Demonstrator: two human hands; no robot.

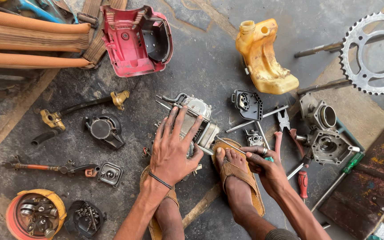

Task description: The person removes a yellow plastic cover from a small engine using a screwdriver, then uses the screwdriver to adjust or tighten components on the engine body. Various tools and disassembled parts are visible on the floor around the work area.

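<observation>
Engine (196, 118) under left hand (172, 149) (flat)

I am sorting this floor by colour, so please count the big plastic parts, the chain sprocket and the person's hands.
Red plastic housing: 1
Yellow plastic tank: 1
Toothed metal sprocket: 1
Hands: 2, the left hand flat on the small engine block, the right hand gripping a thin metal tool
Total: 5
</observation>
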